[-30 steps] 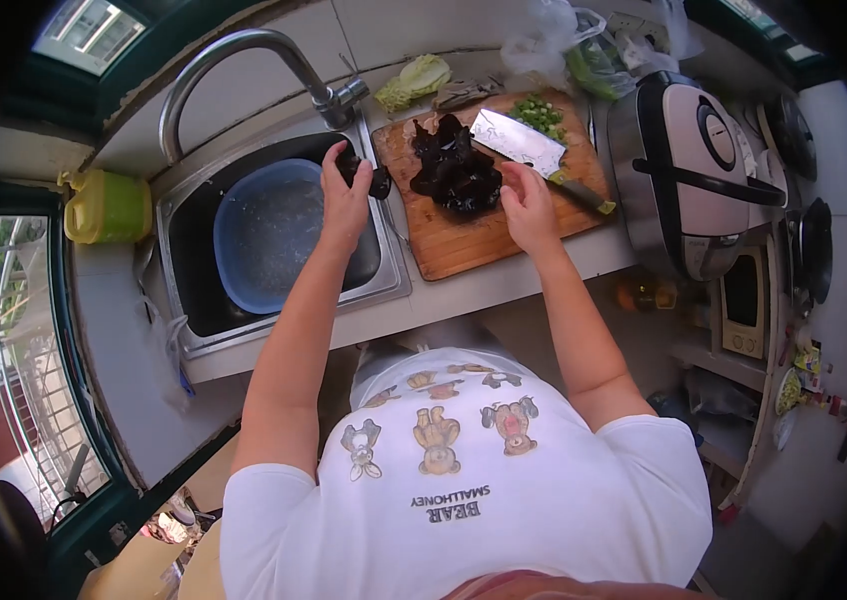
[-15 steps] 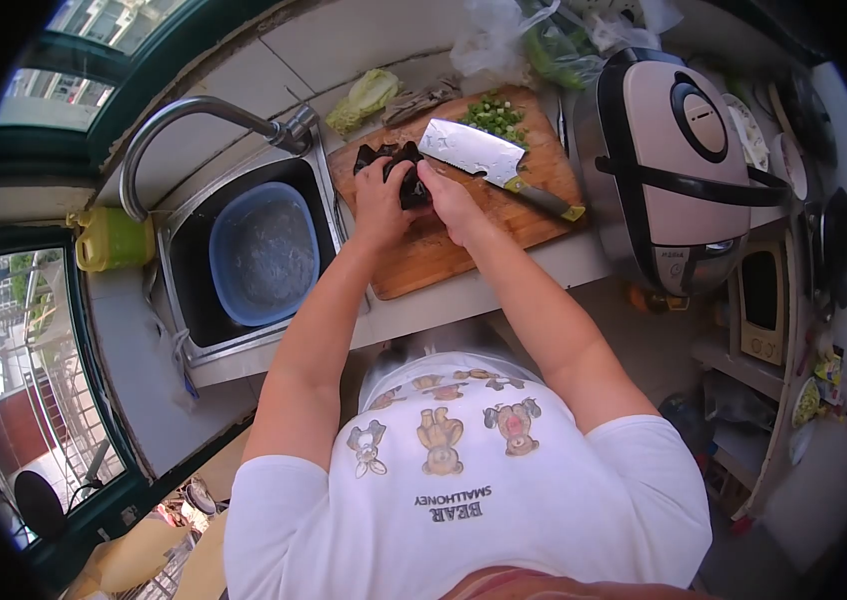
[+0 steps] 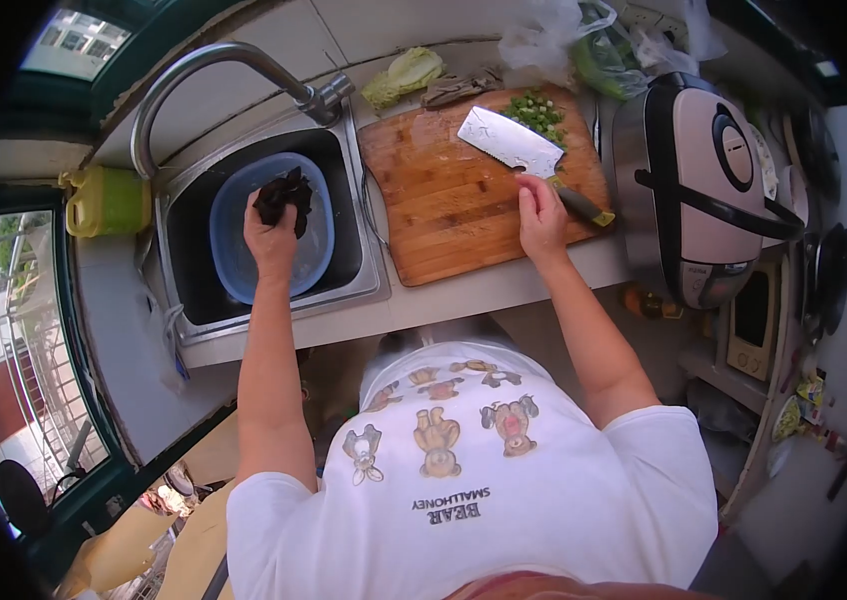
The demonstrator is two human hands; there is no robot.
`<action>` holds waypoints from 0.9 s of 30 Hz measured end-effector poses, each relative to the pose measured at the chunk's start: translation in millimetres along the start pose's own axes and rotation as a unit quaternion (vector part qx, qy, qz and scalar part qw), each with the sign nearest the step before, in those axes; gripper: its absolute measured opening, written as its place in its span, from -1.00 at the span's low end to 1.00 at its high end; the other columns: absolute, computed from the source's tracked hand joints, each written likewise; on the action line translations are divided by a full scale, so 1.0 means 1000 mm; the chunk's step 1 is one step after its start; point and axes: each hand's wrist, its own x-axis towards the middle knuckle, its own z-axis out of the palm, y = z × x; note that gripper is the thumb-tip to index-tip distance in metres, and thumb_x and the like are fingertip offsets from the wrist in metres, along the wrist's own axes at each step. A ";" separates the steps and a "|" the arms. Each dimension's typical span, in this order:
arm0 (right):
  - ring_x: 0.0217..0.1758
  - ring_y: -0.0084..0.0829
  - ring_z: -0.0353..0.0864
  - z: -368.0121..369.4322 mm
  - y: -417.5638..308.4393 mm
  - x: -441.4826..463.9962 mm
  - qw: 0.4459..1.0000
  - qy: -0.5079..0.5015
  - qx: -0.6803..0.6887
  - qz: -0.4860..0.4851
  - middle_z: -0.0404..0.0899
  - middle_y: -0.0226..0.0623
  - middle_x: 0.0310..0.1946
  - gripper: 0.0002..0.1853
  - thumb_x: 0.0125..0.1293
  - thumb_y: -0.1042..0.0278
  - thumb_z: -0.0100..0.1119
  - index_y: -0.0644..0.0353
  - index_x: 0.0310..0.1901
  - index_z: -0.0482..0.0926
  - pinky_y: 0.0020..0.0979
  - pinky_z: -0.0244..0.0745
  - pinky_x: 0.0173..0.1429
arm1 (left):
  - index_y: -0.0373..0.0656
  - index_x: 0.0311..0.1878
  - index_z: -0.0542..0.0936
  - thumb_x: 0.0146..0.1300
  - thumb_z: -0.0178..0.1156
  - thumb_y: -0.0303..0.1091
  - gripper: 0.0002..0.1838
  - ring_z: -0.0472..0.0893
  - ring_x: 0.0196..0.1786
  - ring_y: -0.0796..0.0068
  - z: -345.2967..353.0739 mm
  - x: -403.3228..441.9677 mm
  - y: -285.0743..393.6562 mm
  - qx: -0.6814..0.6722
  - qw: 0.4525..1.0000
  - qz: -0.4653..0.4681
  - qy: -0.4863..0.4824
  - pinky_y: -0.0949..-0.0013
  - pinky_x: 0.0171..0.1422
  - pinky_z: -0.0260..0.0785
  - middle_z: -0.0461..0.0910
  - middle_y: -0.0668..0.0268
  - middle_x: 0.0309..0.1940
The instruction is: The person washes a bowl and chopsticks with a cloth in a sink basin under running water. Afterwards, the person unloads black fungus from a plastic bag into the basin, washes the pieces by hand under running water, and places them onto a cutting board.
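Observation:
My left hand [image 3: 272,240] is closed round a dark, crinkled clump of wood ear mushrooms [image 3: 286,200], held over the blue basin [image 3: 224,270] in the sink. Beside the cleaver [image 3: 514,140], my right hand [image 3: 544,222] hovers above the cutting board [image 3: 434,230] with loosely bent fingers and nothing visible in them. The cleaver lies flat, its green-and-black handle [image 3: 584,206] just right of that hand. Chopped green onion [image 3: 538,115] lies past the blade on the board's far side.
The curved faucet [image 3: 229,55] arches over the back of the sink [image 3: 194,325]. A rice cooker [image 3: 699,190] stands right of the board. Behind it lie a cabbage leaf [image 3: 406,78] and plastic bags [image 3: 554,40]. A yellow-green jug [image 3: 109,208] stands at left.
My left hand has carried the wood ear mushrooms from the board to over the basin. My right hand has let go of them and moved right, beside the cleaver.

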 end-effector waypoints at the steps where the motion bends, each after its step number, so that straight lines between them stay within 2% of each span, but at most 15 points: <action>1: -0.05 -0.24 0.48 0.003 0.003 -0.007 0.998 0.001 -0.045 -0.045 0.48 -0.16 -0.08 -0.74 0.23 0.40 0.00 0.29 -0.06 0.44 -0.41 0.37 0.01 | -0.22 -0.17 0.50 -0.03 0.19 -0.61 -0.71 0.50 -0.23 0.53 -0.021 0.001 -0.012 0.015 1.000 -0.011 0.013 0.52 -0.07 0.32 0.51 0.35 -0.31; 3: 0.14 -0.12 0.36 0.015 0.009 -0.020 0.982 0.002 -0.135 -0.133 0.37 -0.07 0.09 -0.61 0.23 0.33 0.01 0.30 0.07 0.36 -0.30 0.27 0.17 | -0.22 -0.17 0.49 -0.01 0.17 -0.62 -0.72 0.50 -0.25 0.54 -0.055 -0.003 -0.028 0.057 0.997 -0.034 0.037 0.53 -0.08 0.33 0.50 0.36 -0.32; 6: 0.34 -0.07 0.08 0.035 -0.009 -0.026 0.927 -0.060 -0.340 -0.148 0.13 -0.02 0.27 -0.39 0.23 0.15 0.01 0.31 0.23 0.16 -0.14 -0.02 0.34 | -0.21 -0.19 0.49 0.00 0.15 -0.59 -0.75 0.49 -0.27 0.52 -0.097 -0.011 -0.059 0.109 0.990 -0.066 0.061 0.50 -0.11 0.33 0.50 0.33 -0.34; 7: 0.41 -0.05 -0.08 0.042 -0.008 -0.026 0.923 -0.093 -0.360 -0.103 -0.01 0.02 0.33 -0.28 0.24 -0.01 -0.05 0.33 0.29 0.06 -0.07 -0.20 0.39 | -0.21 -0.19 0.49 0.01 0.15 -0.57 -0.75 0.49 -0.27 0.51 -0.108 -0.014 -0.070 0.116 0.988 -0.075 0.064 0.50 -0.11 0.33 0.50 0.33 -0.35; 10: 0.42 -0.07 -0.11 0.070 -0.016 -0.018 0.900 -0.072 -0.422 -0.086 -0.05 0.04 0.34 -0.26 0.25 -0.03 -0.06 0.34 0.30 0.04 -0.09 -0.23 0.41 | -0.21 -0.19 0.49 0.01 0.16 -0.55 -0.76 0.49 -0.30 0.51 -0.133 -0.023 -0.090 0.126 0.986 -0.091 0.062 0.49 -0.14 0.34 0.51 0.32 -0.36; 13: 0.43 -0.07 -0.14 0.136 -0.041 -0.012 0.912 -0.063 -0.388 -0.115 -0.08 0.05 0.35 -0.23 0.25 -0.07 -0.08 0.36 0.30 0.01 -0.12 -0.26 0.43 | -0.21 -0.17 0.49 0.02 0.15 -0.55 -0.75 0.49 -0.31 0.53 -0.149 -0.028 -0.095 0.123 0.984 -0.114 0.055 0.48 -0.17 0.35 0.51 0.32 -0.35; 14: 0.43 -0.07 -0.14 0.163 -0.062 -0.015 0.927 -0.114 -0.327 -0.144 -0.08 0.05 0.35 -0.22 0.25 -0.07 -0.07 0.38 0.30 0.01 -0.14 -0.26 0.43 | -0.21 -0.17 0.49 0.02 0.15 -0.55 -0.75 0.49 -0.31 0.54 -0.153 -0.029 -0.099 0.115 0.984 -0.118 0.061 0.49 -0.17 0.35 0.51 0.32 -0.35; 15: 0.43 -0.06 -0.14 0.195 -0.084 -0.017 0.935 -0.161 -0.263 -0.173 -0.09 0.06 0.35 -0.21 0.24 -0.07 -0.06 0.40 0.29 0.01 -0.15 -0.26 0.43 | -0.21 -0.18 0.49 0.02 0.15 -0.55 -0.76 0.49 -0.31 0.54 -0.158 -0.029 -0.103 0.108 0.985 -0.120 0.066 0.49 -0.17 0.34 0.51 0.33 -0.35; 16: 0.44 -0.07 -0.14 0.231 -0.097 -0.029 0.955 -0.221 -0.077 -0.179 -0.07 0.08 0.34 -0.22 0.23 -0.01 -0.01 0.37 0.30 -0.01 -0.17 -0.20 0.43 | -0.22 -0.18 0.49 0.02 0.15 -0.55 -0.76 0.48 -0.31 0.55 -0.161 -0.027 -0.105 0.100 0.985 -0.120 0.072 0.49 -0.17 0.34 0.51 0.33 -0.35; 18: 0.41 -0.09 -0.05 0.287 -0.131 -0.051 0.938 -0.281 0.078 -0.188 -0.01 0.03 0.33 -0.33 0.20 0.09 0.07 0.30 0.25 0.17 -0.18 -0.12 0.42 | -0.23 -0.14 0.48 0.02 0.16 -0.53 -0.72 0.49 -0.27 0.53 -0.170 -0.021 -0.106 0.106 0.982 -0.137 0.076 0.48 -0.14 0.34 0.52 0.33 -0.31; 19: 0.38 -0.08 0.01 0.290 -0.147 -0.048 0.912 -0.363 -0.045 -0.184 0.05 0.01 0.30 -0.40 0.19 0.12 0.09 0.27 0.19 0.25 -0.19 -0.07 0.40 | -0.23 -0.10 0.48 0.03 0.17 -0.52 -0.70 0.50 -0.23 0.50 -0.178 -0.018 -0.113 0.118 0.979 -0.151 0.070 0.47 -0.09 0.34 0.53 0.31 -0.27; 21: 0.32 -0.08 0.15 0.290 -0.173 -0.043 0.804 -0.502 -0.283 -0.151 0.17 -0.04 0.25 -0.54 0.17 0.19 0.11 0.21 0.08 0.40 -0.21 0.03 0.36 | -0.23 -0.06 0.47 0.04 0.18 -0.51 -0.67 0.51 -0.21 0.48 -0.192 -0.014 -0.123 0.118 0.977 -0.169 0.060 0.47 -0.08 0.35 0.54 0.30 -0.24; 22: 0.27 -0.09 0.21 0.288 -0.170 -0.039 0.866 -0.415 -0.204 -0.190 0.24 -0.06 0.20 -0.58 0.15 0.22 0.12 0.21 0.03 0.44 -0.20 0.08 0.32 | -0.23 -0.08 0.48 0.04 0.17 -0.52 -0.69 0.51 -0.24 0.51 -0.194 -0.010 -0.125 0.098 0.979 -0.164 0.066 0.48 -0.11 0.35 0.54 0.31 -0.27; 24: 0.16 -0.12 0.33 0.267 -0.152 -0.024 0.935 -0.228 -0.042 -0.269 0.37 -0.09 0.09 -0.65 0.12 0.27 0.13 0.21 -0.06 0.50 -0.18 0.18 0.26 | -0.23 -0.13 0.48 0.04 0.15 -0.53 -0.73 0.50 -0.30 0.56 -0.198 -0.007 -0.131 0.053 0.982 -0.160 0.088 0.51 -0.19 0.36 0.53 0.34 -0.33; 27: 0.10 -0.09 0.38 0.197 -0.117 0.019 0.959 -0.027 -0.081 -0.271 0.43 -0.07 0.01 -0.66 0.13 0.38 0.07 0.25 -0.03 0.45 -0.23 0.29 0.16 | -0.22 -0.11 0.48 0.05 0.16 -0.53 -0.72 0.51 -0.30 0.56 -0.201 -0.007 -0.137 0.051 0.981 -0.164 0.087 0.53 -0.20 0.36 0.54 0.34 -0.32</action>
